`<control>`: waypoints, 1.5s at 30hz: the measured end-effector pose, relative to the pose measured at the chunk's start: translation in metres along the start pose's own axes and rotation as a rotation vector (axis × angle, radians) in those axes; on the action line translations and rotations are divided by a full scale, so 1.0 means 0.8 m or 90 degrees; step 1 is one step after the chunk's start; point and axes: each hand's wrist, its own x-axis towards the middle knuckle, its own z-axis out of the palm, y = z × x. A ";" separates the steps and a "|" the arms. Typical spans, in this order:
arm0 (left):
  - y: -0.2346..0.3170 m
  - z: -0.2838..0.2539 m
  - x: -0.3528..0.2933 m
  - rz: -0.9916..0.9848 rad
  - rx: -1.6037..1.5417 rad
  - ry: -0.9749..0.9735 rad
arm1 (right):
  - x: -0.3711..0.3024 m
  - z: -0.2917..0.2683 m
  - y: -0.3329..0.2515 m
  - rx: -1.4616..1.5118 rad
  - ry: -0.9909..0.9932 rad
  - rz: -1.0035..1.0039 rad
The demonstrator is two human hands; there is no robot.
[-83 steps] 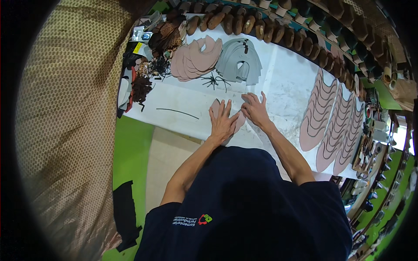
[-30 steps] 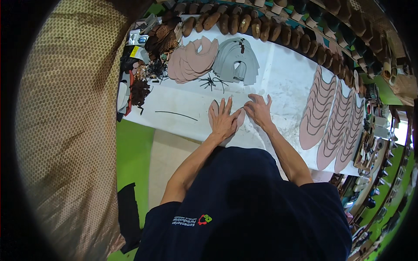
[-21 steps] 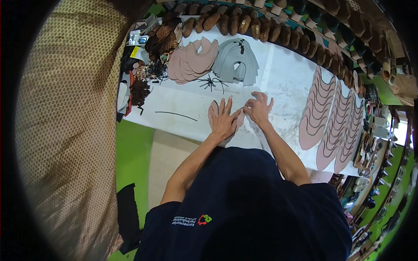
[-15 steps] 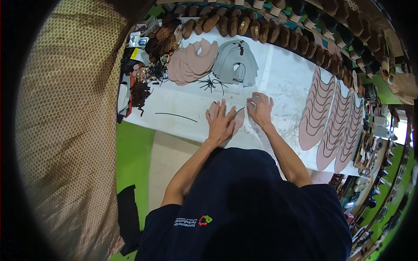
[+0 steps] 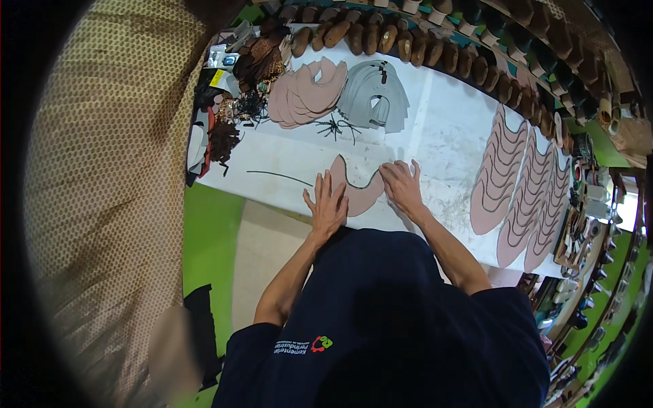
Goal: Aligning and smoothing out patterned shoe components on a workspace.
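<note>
A pink leather shoe-upper piece [image 5: 355, 192] with a dark trim along its curved edge lies flat on the white worktable [image 5: 435, 136]. My left hand [image 5: 328, 203] presses flat on its left part, fingers spread. My right hand [image 5: 403, 185] rests on the table at the piece's right end, fingertips on the trim.
Behind are a stack of pink pieces [image 5: 303, 94], a stack of grey pieces [image 5: 372, 98], dark trim strips [image 5: 336, 126] and a long loose strip [image 5: 279, 177]. Rows of finished pink pieces [image 5: 524, 187] lie at the right. Wooden shoe lasts [image 5: 408, 44] line the far edge.
The view shifted slightly. My hands slid a little along the pink piece, the right hand moving toward its right end; both stay pressed on it.
</note>
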 end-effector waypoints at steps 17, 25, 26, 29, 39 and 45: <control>-0.011 -0.008 0.013 -0.023 -0.003 0.005 | -0.010 0.003 -0.042 0.040 -0.048 -0.132; -0.033 -0.024 0.036 0.007 0.017 0.007 | -0.006 0.014 -0.077 0.059 -0.020 -0.086; -0.038 -0.027 0.041 0.016 0.018 0.002 | -0.007 0.014 -0.080 0.055 -0.029 -0.061; -0.053 -0.035 0.059 0.061 0.026 -0.005 | -0.004 0.016 -0.093 0.056 -0.023 -0.002; -0.083 -0.059 0.145 0.324 0.015 -0.065 | 0.021 0.033 -0.154 0.092 0.116 0.297; -0.094 -0.073 0.188 0.477 0.048 -0.139 | 0.051 0.058 -0.186 0.100 0.191 0.483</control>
